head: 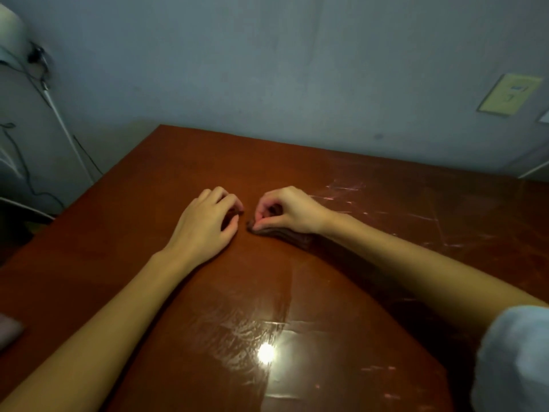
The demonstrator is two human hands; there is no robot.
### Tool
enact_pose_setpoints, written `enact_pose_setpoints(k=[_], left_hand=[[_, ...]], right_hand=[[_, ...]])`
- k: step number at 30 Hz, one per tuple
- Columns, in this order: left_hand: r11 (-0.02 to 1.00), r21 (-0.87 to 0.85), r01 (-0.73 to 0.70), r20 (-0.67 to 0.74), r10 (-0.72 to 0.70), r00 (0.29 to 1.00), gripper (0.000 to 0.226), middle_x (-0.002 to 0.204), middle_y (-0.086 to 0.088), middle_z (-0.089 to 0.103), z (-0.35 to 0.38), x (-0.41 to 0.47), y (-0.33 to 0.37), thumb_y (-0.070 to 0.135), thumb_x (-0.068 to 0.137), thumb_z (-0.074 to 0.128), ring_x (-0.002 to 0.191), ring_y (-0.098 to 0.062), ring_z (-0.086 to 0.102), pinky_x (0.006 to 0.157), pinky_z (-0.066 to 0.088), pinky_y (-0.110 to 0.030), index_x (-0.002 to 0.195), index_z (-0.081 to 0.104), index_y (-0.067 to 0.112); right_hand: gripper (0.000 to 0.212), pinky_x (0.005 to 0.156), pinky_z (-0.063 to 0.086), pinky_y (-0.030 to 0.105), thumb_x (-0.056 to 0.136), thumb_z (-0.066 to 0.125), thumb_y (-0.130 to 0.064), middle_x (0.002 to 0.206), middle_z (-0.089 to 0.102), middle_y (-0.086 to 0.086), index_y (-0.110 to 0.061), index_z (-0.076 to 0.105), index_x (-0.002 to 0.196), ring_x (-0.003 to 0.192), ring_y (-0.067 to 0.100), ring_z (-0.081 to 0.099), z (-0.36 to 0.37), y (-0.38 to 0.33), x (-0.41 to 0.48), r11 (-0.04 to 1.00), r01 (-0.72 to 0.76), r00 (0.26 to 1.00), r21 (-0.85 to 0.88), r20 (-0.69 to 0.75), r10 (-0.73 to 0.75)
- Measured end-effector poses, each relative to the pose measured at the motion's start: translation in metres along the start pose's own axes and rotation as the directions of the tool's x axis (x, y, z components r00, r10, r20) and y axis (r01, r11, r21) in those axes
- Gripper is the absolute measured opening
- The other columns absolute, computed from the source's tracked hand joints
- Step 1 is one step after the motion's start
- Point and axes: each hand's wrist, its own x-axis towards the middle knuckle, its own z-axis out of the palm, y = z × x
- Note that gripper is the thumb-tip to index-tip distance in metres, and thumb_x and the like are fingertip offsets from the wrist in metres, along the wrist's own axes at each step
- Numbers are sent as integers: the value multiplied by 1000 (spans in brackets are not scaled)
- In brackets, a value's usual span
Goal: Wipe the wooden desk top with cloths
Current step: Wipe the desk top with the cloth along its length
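Closest in, a pale sleeve [511, 361] bunches at the lower right over the right arm, and a bright spot of glare [266, 352] sits on the glossy reddish-brown bench [166, 173]. Both bare forearms reach out across the wood, and the hands come close together near its middle without touching. The right grip [288, 212] has thumb and fingertips pinched on one end of a dark brown cloth [285, 233], which lies flat on the bench under that hand and runs back beneath the wrist. The left grip [205, 224] rests palm down just beside it, fingers curled with their tips on the wood. Something dark shows under them — cloth or shadow, I cannot tell, so whether it holds anything is unclear. Creases shine on the bench's right side. Behind stands a grey-blue wall [267, 69] with a yellowish plate [509, 95] at right, and cables [38, 72] hang at far left.
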Motion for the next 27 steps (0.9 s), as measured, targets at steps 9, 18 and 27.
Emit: enact_pose_setpoints(k=[9,18,27], left_hand=[[1000,-11,15,9,-15,1000,17,105,6,53,2,1,-1,26,90,55,97,-13,50,79,46,-30,106,60,24],[1000,2,26,10,-26,1000,18,106,6,53,0,0,1,26,91,55,98,-12,50,79,44,-27,107,60,25],[1000,-8,20,-1,-20,1000,17,105,6,54,2,2,0,25,90,55,97,-13,51,79,46,-30,106,60,24]], right_hand=[[18,66,41,14,66,70,-50,72,68,-15,-34,68,74,68,-3,60,-71,52,-83,950,-310,941,-47,125,314],[10,68,40,8,75,77,-35,75,67,-15,-28,69,77,67,-10,57,-19,6,2,992,-125,979,4,165,123],[14,67,41,17,76,75,-40,75,68,-11,-28,68,75,65,-4,57,-35,29,-2,964,-265,963,-18,49,266]])
